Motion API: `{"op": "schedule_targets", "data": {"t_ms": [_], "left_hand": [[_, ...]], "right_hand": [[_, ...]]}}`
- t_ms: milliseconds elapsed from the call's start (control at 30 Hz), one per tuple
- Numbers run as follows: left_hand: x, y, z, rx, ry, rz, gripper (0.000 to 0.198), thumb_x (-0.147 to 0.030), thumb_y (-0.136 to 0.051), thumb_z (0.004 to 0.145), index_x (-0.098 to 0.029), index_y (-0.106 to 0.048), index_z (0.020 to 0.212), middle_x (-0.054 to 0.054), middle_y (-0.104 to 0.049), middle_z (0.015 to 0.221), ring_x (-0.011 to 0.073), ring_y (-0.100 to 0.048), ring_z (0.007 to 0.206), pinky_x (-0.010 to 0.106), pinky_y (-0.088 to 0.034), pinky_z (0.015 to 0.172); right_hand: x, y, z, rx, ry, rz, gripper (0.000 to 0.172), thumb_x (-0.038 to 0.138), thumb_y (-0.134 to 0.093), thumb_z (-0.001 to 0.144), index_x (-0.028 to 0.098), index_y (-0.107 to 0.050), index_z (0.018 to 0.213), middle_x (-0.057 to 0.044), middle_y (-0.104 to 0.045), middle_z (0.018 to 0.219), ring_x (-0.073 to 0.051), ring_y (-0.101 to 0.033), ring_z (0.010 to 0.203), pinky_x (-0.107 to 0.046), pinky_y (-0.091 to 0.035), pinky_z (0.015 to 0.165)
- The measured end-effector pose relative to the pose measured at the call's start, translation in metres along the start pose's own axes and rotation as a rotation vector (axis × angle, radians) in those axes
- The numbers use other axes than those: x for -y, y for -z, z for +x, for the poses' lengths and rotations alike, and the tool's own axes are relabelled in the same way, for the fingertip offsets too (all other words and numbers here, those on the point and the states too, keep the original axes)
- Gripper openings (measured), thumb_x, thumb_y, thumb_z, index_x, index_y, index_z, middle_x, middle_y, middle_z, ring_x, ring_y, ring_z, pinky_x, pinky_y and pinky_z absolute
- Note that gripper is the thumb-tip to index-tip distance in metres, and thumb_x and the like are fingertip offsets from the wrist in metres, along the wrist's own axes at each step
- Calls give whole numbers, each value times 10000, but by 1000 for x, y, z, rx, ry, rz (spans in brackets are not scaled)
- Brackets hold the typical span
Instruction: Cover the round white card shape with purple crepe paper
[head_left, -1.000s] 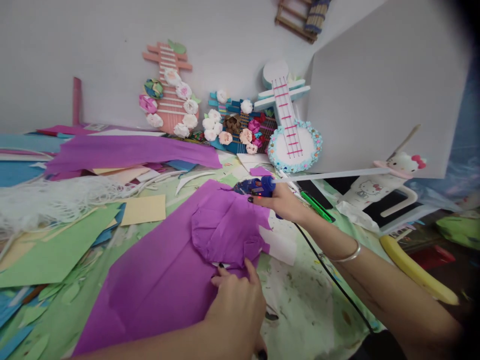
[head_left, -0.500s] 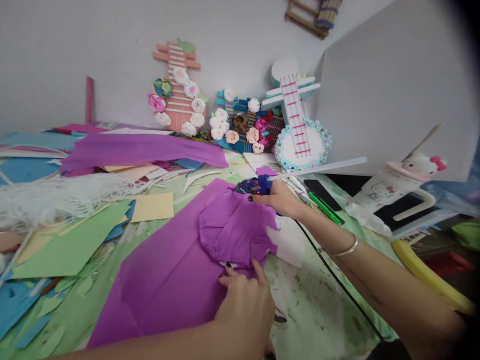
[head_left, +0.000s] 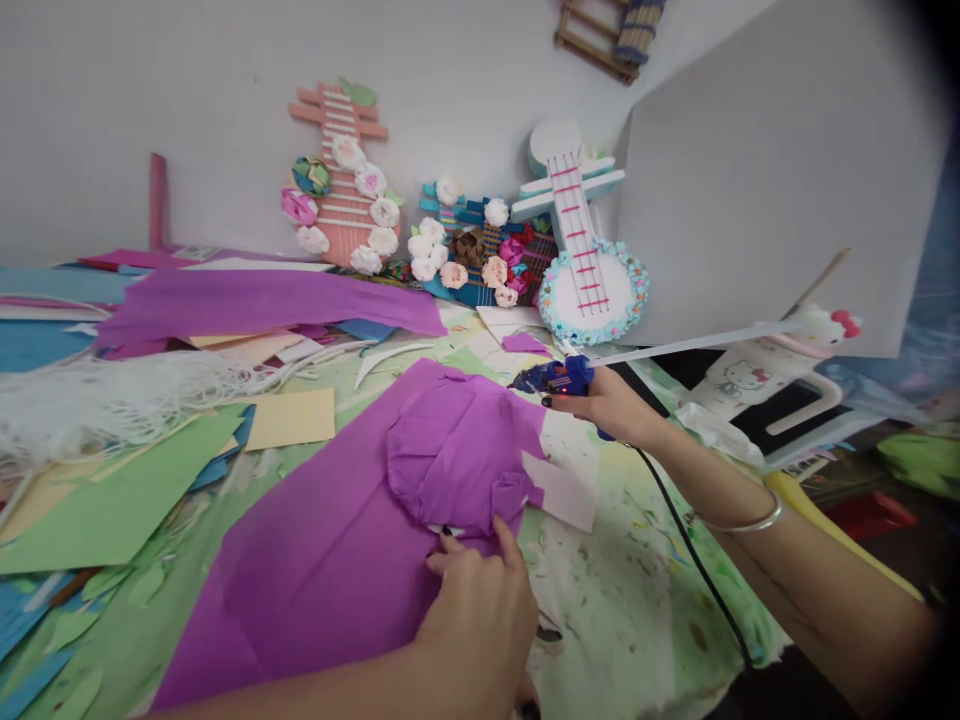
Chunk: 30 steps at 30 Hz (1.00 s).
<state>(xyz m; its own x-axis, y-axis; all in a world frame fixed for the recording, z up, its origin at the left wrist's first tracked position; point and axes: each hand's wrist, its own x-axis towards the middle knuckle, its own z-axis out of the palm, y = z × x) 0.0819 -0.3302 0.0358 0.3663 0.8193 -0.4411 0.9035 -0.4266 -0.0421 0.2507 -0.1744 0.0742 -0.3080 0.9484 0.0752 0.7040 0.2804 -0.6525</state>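
Observation:
A large purple crepe paper sheet (head_left: 322, 560) lies on the table, folded over a rounded white shape (head_left: 457, 455) in its middle. My left hand (head_left: 476, 610) presses the near edge of that fold with fingers pinched on the paper. My right hand (head_left: 611, 405) grips a blue hot glue gun (head_left: 555, 378) with a long white glue stick (head_left: 690, 347) sticking out behind it. The gun's nozzle points left, just off the fold's upper right edge. Its black cord (head_left: 694, 565) trails toward me.
Paper guitar crafts with flowers (head_left: 341, 180) (head_left: 585, 260) lean on the back wall beside a white board (head_left: 780, 170). Coloured paper sheets (head_left: 112, 500) and white shreds (head_left: 97, 395) cover the left. A cartoon-cat mug (head_left: 757, 375) and green cutter stand at right.
My right hand with the glue gun has drawn back to the right, away from the top of the purple fold. My left hand stays pressed on the fold's near edge.

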Motion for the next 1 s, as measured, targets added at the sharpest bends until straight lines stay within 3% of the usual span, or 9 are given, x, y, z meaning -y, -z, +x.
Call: {"op": "schedule_targets", "data": {"t_ms": [200,333,600,733,867,1000], "left_hand": [[0,3,-1,31,3,-17,1192,-625,-751,534,-29,-220,1420,263,-672,798,439,-631,895,434,-506,638],[0,3,-1,29,9,-9,1216,-637,-745,530,-22,-194,1423,303,-665,868,465,-608,949,457,-506,651],[-1,3,2,33,19,-8,1217,-633,-751,523,-21,-203,1421,306,-666,881,473,-596,977,453,-505,658],[0,2,1,29,17,-4,1229,-628,-755,519,6,-199,1414,295,-673,846,444,-627,919,465,-508,676],[0,2,0,36,5,9,1189,-629,-748,533,-13,-235,1412,311,-666,870,447,-615,956,465,-509,682],[0,3,0,-1,5,-3,1188,-654,-742,515,-22,-273,1405,299,-670,837,444,-628,917,473,-513,667]], "right_hand": [[6,-10,1,30,119,35,244,359,-634,693,163,-681,830,7,-599,627,-158,-527,608,-262,-428,550],[1,-8,-4,22,111,41,255,341,-645,701,178,-701,888,-4,-668,726,-211,-596,738,-299,-485,657],[-7,7,-30,49,121,82,340,362,-637,744,189,-684,1033,-15,-698,975,-217,-625,881,-314,-507,781],[-2,2,-31,49,108,196,349,360,-650,736,194,-685,1040,-8,-697,945,-201,-625,858,-294,-511,771],[12,-11,-35,214,52,327,410,343,-670,708,171,-667,1080,-28,-698,908,-200,-625,812,-306,-522,737],[26,-22,-41,438,83,428,437,301,-665,718,192,-642,1140,-31,-680,1051,-216,-611,956,-333,-494,856]]}}
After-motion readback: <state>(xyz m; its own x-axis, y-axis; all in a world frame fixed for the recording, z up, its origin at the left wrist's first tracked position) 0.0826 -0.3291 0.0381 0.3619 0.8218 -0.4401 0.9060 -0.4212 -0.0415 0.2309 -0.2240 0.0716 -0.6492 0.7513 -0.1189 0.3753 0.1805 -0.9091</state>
